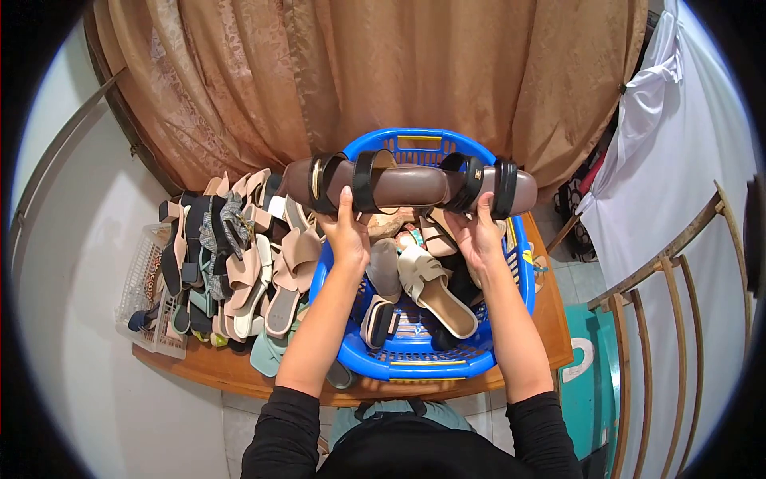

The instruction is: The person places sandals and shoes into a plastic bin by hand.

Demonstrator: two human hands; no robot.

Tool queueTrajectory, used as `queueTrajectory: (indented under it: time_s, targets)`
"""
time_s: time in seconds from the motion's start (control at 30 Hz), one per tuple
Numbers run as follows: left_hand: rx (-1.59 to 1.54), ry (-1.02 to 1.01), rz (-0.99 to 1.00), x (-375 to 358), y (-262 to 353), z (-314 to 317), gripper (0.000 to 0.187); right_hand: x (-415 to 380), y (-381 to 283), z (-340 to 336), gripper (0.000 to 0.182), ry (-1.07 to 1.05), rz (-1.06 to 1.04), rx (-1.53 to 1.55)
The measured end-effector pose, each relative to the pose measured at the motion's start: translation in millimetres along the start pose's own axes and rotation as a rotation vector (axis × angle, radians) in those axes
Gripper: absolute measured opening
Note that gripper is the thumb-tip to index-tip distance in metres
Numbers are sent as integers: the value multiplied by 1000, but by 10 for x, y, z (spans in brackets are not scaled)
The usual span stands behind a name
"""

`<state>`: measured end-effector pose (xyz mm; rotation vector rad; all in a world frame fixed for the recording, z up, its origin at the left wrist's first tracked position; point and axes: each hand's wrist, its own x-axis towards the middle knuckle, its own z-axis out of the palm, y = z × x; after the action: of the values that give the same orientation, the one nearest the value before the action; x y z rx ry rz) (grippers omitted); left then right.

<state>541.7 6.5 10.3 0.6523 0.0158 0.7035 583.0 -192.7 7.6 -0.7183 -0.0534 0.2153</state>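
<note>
My left hand (349, 231) is closed on a brown-soled sandal (341, 176) with black straps and a gold trim piece. In my right hand (481, 239) is a second brown-soled sandal (455, 180), its black straps bearing a small gold emblem. Both are held up level, end to end, over a blue plastic basket (431, 370). Inside the basket lie a cream slide sandal (455, 310), a grey shoe (384, 267), a black-and-beige block-heeled shoe (377, 323) and other footwear partly hidden by my hands.
A heap of sandals (239, 263) covers the left of the wooden table (550, 319), beside a white plastic crate (132, 295). Brown curtains (431, 72) hang behind. At right stand a wooden rack (674, 295) and a teal container (590, 383).
</note>
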Motion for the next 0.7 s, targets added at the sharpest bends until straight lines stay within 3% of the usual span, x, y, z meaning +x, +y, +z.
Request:
queueTrajectory:
  time_s: [0.27, 0.37, 0.47, 0.53, 0.6, 0.7]
  targets:
    - [79, -62, 91, -55, -145, 23, 64, -67, 103, 67, 58, -172, 86, -95]
    - [189, -38, 101, -77, -218, -8, 50, -72, 132, 91, 58, -210, 122, -42]
    - [278, -31, 30, -66, -213, -19, 64, -63, 87, 89, 57, -254, 78, -22]
    - [160, -77, -27, -1, -247, -54, 73, -87, 45, 99, 58, -397, 98, 38]
    - [89, -45, -62, -29, -232, -30, 79, -99, 54, 97, 67, -386, 81, -34]
    - [17, -32, -122, -22, -168, -27, 93, -137, -17, 175, 85, -475, 170, 340]
